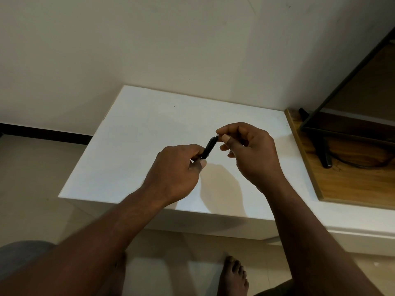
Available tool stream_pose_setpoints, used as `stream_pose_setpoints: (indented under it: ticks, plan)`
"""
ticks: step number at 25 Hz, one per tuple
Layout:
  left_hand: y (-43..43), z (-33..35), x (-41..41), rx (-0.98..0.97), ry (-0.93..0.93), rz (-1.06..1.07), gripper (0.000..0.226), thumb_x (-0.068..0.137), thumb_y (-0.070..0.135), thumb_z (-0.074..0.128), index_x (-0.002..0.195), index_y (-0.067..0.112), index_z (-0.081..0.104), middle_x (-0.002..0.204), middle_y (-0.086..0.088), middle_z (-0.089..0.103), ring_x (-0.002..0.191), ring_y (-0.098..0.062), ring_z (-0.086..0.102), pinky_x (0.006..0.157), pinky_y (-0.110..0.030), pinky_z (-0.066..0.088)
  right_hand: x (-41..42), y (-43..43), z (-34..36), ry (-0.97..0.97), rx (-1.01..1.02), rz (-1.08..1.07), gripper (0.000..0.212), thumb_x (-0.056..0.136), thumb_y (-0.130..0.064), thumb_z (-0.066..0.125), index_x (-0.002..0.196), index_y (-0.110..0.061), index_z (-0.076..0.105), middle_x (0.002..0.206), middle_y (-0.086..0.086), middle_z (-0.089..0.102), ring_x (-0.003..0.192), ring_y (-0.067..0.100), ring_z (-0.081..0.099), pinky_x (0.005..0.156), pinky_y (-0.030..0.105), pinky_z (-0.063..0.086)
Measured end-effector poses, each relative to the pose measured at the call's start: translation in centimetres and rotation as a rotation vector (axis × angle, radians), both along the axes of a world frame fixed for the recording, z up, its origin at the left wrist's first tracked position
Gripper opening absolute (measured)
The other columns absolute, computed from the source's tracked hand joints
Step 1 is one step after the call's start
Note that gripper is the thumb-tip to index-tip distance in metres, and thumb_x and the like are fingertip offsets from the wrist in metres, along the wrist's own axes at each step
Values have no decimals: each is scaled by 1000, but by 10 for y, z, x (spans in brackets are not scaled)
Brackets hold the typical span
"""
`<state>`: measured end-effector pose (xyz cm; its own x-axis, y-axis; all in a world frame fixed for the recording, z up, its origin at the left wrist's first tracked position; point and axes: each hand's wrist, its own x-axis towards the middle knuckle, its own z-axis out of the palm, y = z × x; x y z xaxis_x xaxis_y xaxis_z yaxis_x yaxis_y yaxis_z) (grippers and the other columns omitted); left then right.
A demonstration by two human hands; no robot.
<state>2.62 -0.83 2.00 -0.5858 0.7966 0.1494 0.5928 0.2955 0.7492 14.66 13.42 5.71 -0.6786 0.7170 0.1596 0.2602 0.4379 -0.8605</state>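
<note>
A small black stick-shaped object (209,147), like a short pen or marker, is held above the white table top (132,146). My left hand (177,169) grips its lower end with curled fingers. My right hand (250,150) pinches its pale upper tip between thumb and forefinger. Most of the object's lower part is hidden inside my left hand.
The white table stands against a cream wall (149,50). To the right lies a wooden board (352,180) carrying a dark-framed screen on a black stand (324,154). A bare foot (235,274) rests on the tiled floor below, and a grey rounded seat (23,251) shows at bottom left.
</note>
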Motion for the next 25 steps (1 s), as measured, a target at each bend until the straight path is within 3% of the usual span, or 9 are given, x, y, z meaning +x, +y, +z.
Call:
stream_pose_setpoints:
  ticks: [13,18,25]
  plan:
    - [1,4,1,49,-285,1,19,98,18,63,110,26,75,87,13,78,88,0,72,84,-30,59,-2,-3,-2,38,21,-39,16,100,-11,67,104,-23,78,93,-11,80,81,7,77,76,33,62]
    - [1,5,1,47,-301,12,19,98,17,64,110,25,75,88,12,78,89,0,72,85,-25,56,-2,-4,-3,43,12,-35,17,99,-10,68,104,-23,78,94,-11,80,81,7,77,77,35,63]
    - [1,5,2,44,-294,20,18,97,16,64,108,24,75,87,11,78,89,-2,72,84,-33,60,-3,-6,-3,28,25,-34,18,98,-9,69,104,-23,78,94,-12,80,81,6,76,79,32,62]
